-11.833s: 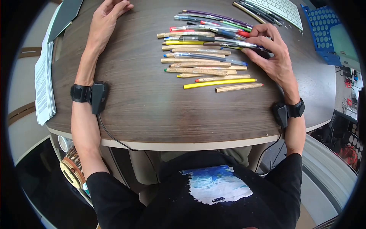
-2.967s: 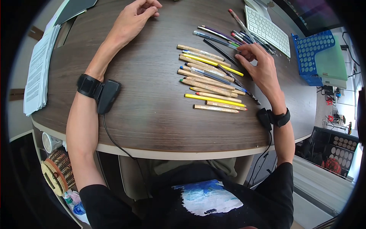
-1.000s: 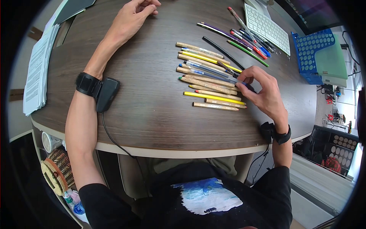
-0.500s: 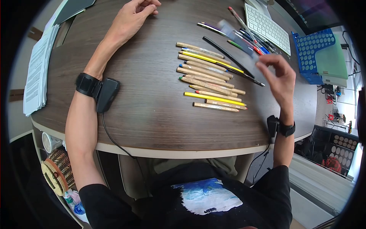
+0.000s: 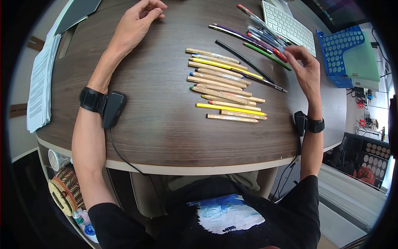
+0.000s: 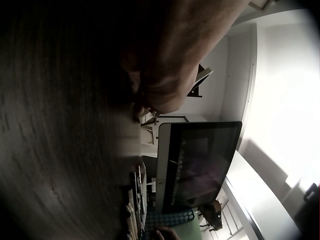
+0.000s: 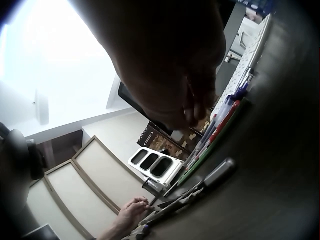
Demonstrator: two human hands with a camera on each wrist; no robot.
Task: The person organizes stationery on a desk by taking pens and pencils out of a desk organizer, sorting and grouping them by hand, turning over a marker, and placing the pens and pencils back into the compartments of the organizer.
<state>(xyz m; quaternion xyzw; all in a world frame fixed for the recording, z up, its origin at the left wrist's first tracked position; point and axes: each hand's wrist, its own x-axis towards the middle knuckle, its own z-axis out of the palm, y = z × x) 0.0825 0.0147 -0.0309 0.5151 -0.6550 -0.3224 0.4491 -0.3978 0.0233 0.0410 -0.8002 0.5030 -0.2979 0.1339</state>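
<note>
Black T-shirt (image 5: pixel 176 227), a boxy black camera (image 5: pixel 113 110) strapped to each wrist.
The front carries a ragged-edged print (image 5: pixel 224 209) in blue and white with a small dark motif (image 5: pixel 229 228); the sleeves (image 5: pixel 108 220) are short, the wrist bands (image 5: pixel 91 99) wide and black, a thin dark cable (image 5: pixel 120 155) running from each camera.

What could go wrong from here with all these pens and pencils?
The pens lie loosely heaped and crossing beside the keyboard. With the fingers of the right hand so close, a nudge might scatter the heap or push a pen against the keys.

The long black pen or pencil lies at a slant near the wooden pencils; if bumped, it could perhaps disturb their row.
</note>
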